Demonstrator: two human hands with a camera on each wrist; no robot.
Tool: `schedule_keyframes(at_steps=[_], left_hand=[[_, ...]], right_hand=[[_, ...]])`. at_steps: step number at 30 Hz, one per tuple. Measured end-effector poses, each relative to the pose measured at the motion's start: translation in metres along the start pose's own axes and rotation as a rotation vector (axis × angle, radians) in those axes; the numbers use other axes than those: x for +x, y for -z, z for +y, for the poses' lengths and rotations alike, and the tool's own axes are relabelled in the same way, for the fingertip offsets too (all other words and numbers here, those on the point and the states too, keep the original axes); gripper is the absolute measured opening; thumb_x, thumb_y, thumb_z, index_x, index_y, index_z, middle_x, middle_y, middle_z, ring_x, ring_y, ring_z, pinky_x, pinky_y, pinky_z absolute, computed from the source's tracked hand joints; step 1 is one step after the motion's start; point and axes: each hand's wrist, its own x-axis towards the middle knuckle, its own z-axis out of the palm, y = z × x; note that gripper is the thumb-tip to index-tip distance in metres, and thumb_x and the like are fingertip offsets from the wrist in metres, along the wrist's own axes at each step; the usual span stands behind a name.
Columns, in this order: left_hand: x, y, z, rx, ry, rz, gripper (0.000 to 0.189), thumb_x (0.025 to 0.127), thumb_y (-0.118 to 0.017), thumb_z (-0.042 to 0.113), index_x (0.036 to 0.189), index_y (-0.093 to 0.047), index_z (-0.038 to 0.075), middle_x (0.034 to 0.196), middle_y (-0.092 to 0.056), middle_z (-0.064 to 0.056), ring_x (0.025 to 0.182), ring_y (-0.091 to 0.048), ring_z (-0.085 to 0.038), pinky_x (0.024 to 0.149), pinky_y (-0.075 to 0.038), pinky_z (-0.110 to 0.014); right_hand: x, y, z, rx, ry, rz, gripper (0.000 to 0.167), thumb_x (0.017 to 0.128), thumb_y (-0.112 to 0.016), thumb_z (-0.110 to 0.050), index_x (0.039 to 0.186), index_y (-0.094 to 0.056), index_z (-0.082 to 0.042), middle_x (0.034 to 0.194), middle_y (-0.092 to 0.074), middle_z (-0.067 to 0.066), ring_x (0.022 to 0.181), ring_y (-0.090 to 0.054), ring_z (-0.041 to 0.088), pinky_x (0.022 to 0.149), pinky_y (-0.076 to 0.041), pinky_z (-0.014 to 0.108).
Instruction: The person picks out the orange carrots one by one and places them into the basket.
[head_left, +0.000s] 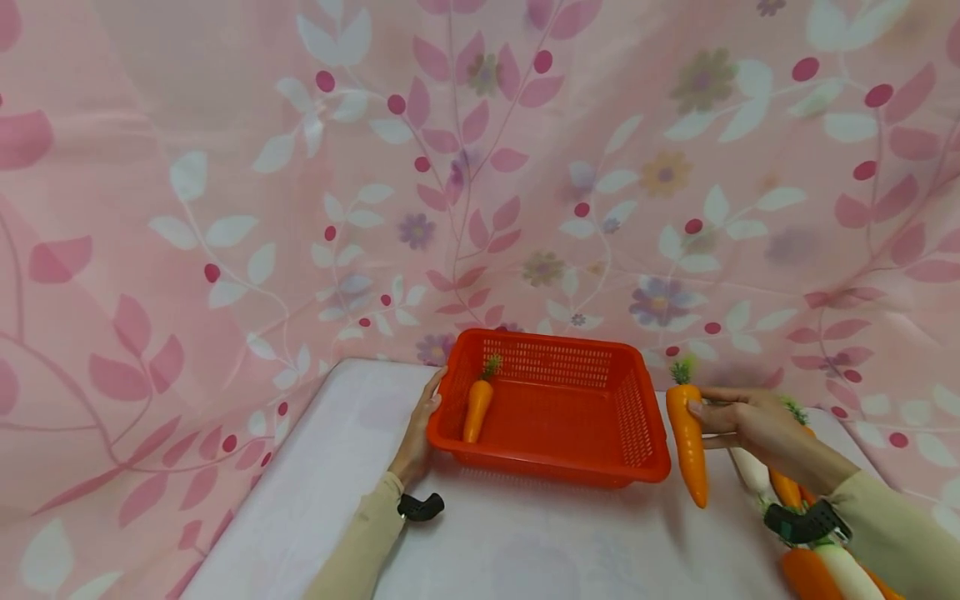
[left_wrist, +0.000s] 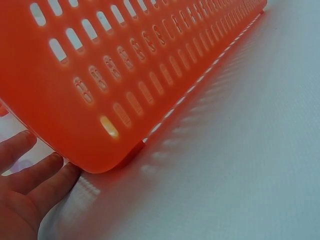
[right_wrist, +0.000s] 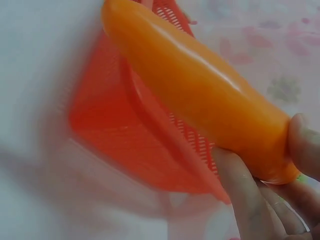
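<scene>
Basically, left hand point(head_left: 416, 437), fingers extended, rests against basket point(head_left: 540, 470) near table point(head_left: 300, 492) far edge, likely steadying it. Right hand point(head_left: 753, 425) pinches carrot point(head_left: 685, 442) by thick end, so tip hangs free.

The person wears long sleeves of plain light beige; I see the left sleeve point(head_left: 356, 542) creasing softly toward its cuff, and the right sleeve point(head_left: 896, 533) matches it in colour. Both stop near the wrist, leaving the left hand point(head_left: 417, 437) and right hand point(head_left: 761, 425) bare, with slim fingers. A black band sits at each cuff: the left wristband point(head_left: 422, 507) shows a chunky, curved piece jutting inward, while the right wristband point(head_left: 804, 523) looks broad and dark, with a paler bit at its edge, too small to make out from here.
</scene>
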Motion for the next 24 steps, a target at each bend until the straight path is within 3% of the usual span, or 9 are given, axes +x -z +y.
schedule_keyframes(at_steps=[6, 11, 19, 24], left_hand=[[0.000, 0.001, -0.002, 0.015, 0.006, 0.001, 0.051, 0.113, -0.033, 0.048, 0.164, -0.029, 0.049, 0.174, -0.023, 0.013, 0.160, -0.030, -0.031, 0.125, -0.036, -0.058], [0.001, 0.001, -0.003, 0.009, -0.003, -0.001, 0.052, 0.113, -0.033, 0.048, 0.165, -0.029, 0.047, 0.175, -0.023, 0.013, 0.161, -0.030, -0.031, 0.126, -0.034, -0.059], [0.002, -0.001, -0.003, -0.017, -0.018, 0.006, 0.054, 0.113, -0.035, 0.046, 0.166, -0.029, 0.042, 0.175, -0.022, 0.010, 0.161, -0.029, -0.033, 0.126, -0.031, -0.061], [0.002, -0.001, -0.003, -0.008, -0.014, 0.010, 0.053, 0.112, -0.035, 0.047, 0.165, -0.029, 0.045, 0.175, -0.023, 0.011, 0.160, -0.030, -0.032, 0.126, -0.032, -0.061]], right_hand=[[0.014, -0.007, -0.008, 0.016, 0.039, -0.039, 0.070, 0.110, -0.058, -0.030, 0.161, -0.031, 0.009, 0.128, -0.074, -0.005, 0.109, -0.076, 0.015, 0.094, -0.064, 0.041], [0.028, -0.015, -0.014, 0.054, 0.058, -0.034, 0.073, 0.109, -0.060, -0.032, 0.162, -0.031, 0.008, 0.124, -0.075, -0.009, 0.109, -0.077, 0.015, 0.094, -0.064, 0.041], [0.053, -0.031, -0.024, 0.114, 0.043, -0.020, 0.076, 0.107, -0.063, -0.035, 0.163, -0.031, 0.006, 0.119, -0.073, -0.008, 0.107, -0.076, 0.015, 0.094, -0.064, 0.037], [0.068, -0.043, -0.029, 0.149, 0.033, -0.021, 0.080, 0.106, -0.064, -0.033, 0.163, -0.027, 0.010, 0.119, -0.073, -0.003, 0.104, -0.077, 0.014, 0.095, -0.063, 0.038]])
